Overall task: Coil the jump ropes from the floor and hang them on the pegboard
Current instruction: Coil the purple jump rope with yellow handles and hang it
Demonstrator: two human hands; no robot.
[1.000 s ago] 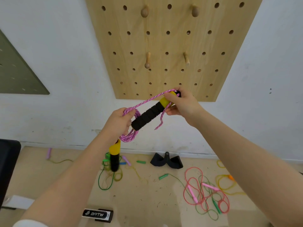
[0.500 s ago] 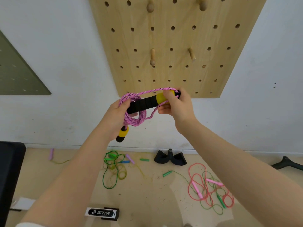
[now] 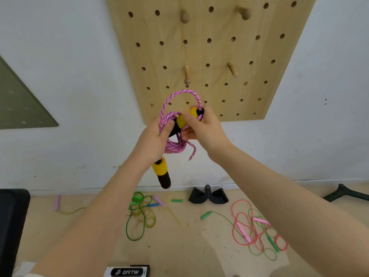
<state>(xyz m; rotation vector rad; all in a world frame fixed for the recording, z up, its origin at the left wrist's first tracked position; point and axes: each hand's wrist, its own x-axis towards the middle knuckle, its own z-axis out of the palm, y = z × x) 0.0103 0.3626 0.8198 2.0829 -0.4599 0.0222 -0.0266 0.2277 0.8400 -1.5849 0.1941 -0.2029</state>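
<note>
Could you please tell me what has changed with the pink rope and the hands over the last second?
The right hand has swung the upper yellow-and-black foam handle towards the left hand, pushing it through the pink braided jump rope coil, so a loop now arches up. Both hands keep their grips; the lower handle still hangs below, and the wooden pegboard carries no rope.

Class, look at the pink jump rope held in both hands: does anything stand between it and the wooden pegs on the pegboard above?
Nothing visible does. The pink jump rope sits just below the pegboard, and the nearest peg is bare, with open space between.
</note>
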